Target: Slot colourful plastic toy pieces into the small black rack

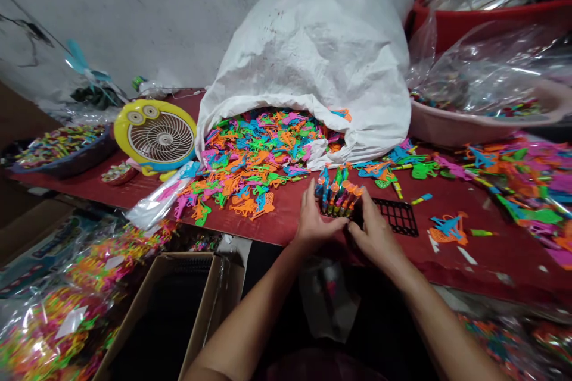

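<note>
Plastic tubes (338, 199) — bunched, orange-tipped, tilted

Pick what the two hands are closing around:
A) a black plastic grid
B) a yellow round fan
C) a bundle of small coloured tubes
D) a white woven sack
C: the left hand and right hand cup the bundle of small coloured tubes from both sides, beside the black plastic grid.

- Red-topped worktable (277, 226) crowded with goods
- Neon plastic toy pieces (250, 161) spill across it
- White woven sack (308, 53)
- Yellow desk fan (156, 137)
- Pink basin (451, 125)
- Black plastic grid (397, 217)
</note>
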Tool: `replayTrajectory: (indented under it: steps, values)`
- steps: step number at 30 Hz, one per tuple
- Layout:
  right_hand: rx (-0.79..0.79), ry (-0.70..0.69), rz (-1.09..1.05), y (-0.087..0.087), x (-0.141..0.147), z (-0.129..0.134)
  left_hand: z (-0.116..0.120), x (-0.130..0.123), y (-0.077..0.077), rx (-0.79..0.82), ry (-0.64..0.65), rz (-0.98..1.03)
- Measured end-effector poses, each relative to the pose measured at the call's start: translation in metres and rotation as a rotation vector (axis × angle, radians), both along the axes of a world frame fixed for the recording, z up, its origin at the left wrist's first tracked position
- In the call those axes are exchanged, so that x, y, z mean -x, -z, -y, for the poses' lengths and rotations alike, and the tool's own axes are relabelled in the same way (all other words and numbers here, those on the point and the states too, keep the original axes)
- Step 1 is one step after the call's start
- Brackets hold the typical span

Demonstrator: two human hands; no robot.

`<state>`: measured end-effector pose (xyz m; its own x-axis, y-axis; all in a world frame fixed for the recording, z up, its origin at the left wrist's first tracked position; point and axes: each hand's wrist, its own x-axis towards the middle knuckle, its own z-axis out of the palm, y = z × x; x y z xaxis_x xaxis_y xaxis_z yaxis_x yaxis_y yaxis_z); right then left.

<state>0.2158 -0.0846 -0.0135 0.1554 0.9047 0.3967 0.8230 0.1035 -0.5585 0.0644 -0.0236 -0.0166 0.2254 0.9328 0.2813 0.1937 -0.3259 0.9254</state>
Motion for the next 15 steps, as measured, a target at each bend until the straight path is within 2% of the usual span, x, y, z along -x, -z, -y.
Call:
replayTrajectory:
  steps: [4,7,11,15]
  values:
    - [0.003,0.056,0.02,0.006,0.023,0.0,0.014,-0.017,-0.005,0.041,-0.145,0.084]
    - [-0.052,0.072,0.044,0.007,0.04,0.003,0.006,-0.023,-0.009,0.051,-0.175,0.075]
    - [-0.068,0.05,-0.013,0.008,0.05,0.01,-0.014,-0.012,-0.015,-0.017,-0.146,-0.07]
    - [-0.056,-0.069,-0.147,0.006,0.057,0.024,-0.021,0.003,-0.017,-0.139,-0.196,-0.18]
